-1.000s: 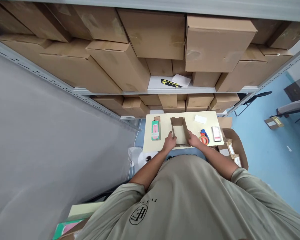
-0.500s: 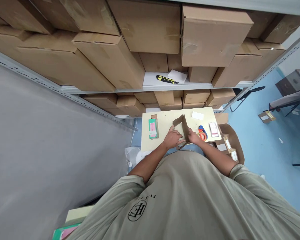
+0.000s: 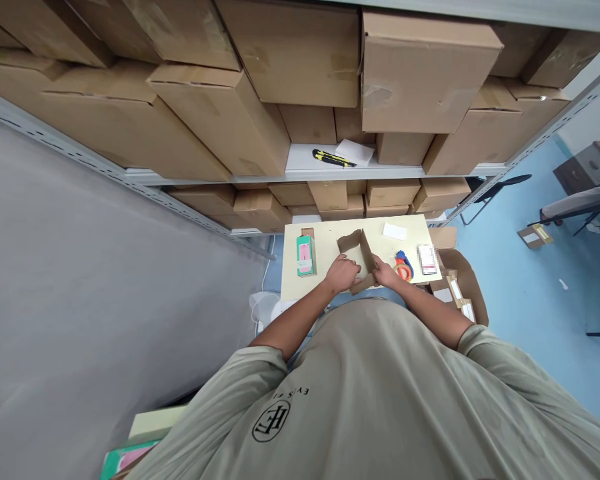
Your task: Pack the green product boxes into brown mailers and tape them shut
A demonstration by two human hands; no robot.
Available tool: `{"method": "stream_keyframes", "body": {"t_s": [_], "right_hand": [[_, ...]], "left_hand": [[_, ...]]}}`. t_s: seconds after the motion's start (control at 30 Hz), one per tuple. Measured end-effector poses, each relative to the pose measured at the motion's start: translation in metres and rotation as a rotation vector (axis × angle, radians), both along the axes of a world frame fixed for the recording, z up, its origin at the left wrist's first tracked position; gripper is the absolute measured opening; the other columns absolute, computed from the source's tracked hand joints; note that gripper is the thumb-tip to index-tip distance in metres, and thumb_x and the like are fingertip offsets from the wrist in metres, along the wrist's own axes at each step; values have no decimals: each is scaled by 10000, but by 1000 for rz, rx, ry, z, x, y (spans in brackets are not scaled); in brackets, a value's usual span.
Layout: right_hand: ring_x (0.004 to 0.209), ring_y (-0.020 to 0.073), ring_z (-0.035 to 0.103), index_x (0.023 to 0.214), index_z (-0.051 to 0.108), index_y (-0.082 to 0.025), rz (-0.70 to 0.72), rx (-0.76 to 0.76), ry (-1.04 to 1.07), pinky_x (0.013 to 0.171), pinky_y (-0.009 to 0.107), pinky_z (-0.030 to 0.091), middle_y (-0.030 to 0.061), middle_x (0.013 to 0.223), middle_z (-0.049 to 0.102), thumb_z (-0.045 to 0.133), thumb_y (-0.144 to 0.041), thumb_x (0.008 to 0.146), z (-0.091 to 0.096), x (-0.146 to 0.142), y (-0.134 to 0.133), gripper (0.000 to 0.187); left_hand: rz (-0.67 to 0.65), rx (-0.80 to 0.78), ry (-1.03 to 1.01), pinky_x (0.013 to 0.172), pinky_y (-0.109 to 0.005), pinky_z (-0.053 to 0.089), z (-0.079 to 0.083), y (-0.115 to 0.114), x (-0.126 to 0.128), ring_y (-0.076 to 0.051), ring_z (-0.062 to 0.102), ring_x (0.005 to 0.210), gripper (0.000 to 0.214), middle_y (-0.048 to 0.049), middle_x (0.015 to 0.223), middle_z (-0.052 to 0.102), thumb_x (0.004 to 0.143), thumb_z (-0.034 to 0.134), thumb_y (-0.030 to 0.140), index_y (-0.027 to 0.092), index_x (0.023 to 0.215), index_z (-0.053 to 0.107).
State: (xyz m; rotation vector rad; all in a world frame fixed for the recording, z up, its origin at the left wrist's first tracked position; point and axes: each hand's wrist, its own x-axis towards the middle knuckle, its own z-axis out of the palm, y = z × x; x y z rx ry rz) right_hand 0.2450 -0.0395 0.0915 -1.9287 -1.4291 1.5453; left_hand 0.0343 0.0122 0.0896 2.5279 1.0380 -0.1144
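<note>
Between my hands is a small brown cardboard box (image 3: 368, 252), its walls standing and its near end by my body. My left hand (image 3: 344, 273) grips the left wall, fingers curled over into the box. On the opposite side my right hand (image 3: 384, 272) holds the right wall near its lower corner. A green and pink box (image 3: 305, 255) lies on the table to the left. Just right of my right hand is a tape dispenser (image 3: 404, 265), blue and orange. A white card (image 3: 395, 231) lies behind it.
The cream table (image 3: 325, 235) has a blurred white packet (image 3: 427, 259) at its right edge. Shelves of cardboard boxes (image 3: 430, 73) rise beyond it, with a yellow and black utility knife (image 3: 333, 159) on one. An open carton (image 3: 473, 287) stands right of the table.
The small cardboard box has shifted slightly left and its near end wall now stands up. My left hand's fingers have curled from spread to closed over its left wall.
</note>
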Motion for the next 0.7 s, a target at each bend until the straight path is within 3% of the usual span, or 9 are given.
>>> {"method": "stream_keyframes", "body": {"t_s": [0.17, 0.3, 0.43, 0.53, 0.7], "right_hand": [[1081, 248, 790, 1840, 260, -346, 25, -4, -10, 855, 400, 741, 108, 1544, 694, 483, -262, 1065, -1, 1, 0, 811], [1115, 253, 788, 1839, 258, -343, 19, 7, -1, 837, 381, 738, 117, 1553, 686, 450, -311, 1122, -2, 2, 0, 743], [1019, 255, 808, 1825, 307, -314, -6, -4, 8, 796, 396, 735, 141, 1499, 715, 438, -374, 1153, -3, 4, 1, 687], [944, 246, 813, 1816, 324, -311, -14, -12, 8, 771, 391, 731, 141, 1478, 729, 458, -444, 1161, -4, 6, 3, 682], [821, 216, 804, 1786, 384, -320, 1, -21, -7, 716, 355, 718, 121, 1434, 756, 478, -513, 1153, -3, 7, 5, 668]], "left_hand": [[94, -59, -49, 1225, -511, 386, -1, 6, 1, -399, 764, 1188, 293, -186, 1119, 837, 878, 866, 473, 225, 1035, 864], [64, -63, -33, 1279, -528, 330, 5, 9, 3, -335, 778, 1070, 254, -125, 978, 847, 948, 768, 473, 239, 927, 865], [-22, -186, -109, 1377, -557, 178, 10, 0, 6, -256, 775, 980, 148, 3, 851, 826, 917, 760, 392, 301, 824, 831], [-88, -201, -130, 1398, -588, 133, 12, -13, 9, -264, 780, 1017, 35, 11, 858, 811, 854, 803, 334, 304, 857, 822], [-109, -235, -151, 1406, -617, 128, 12, -27, 13, -294, 780, 1052, 117, -1, 888, 798, 838, 879, 385, 304, 880, 806]]}}
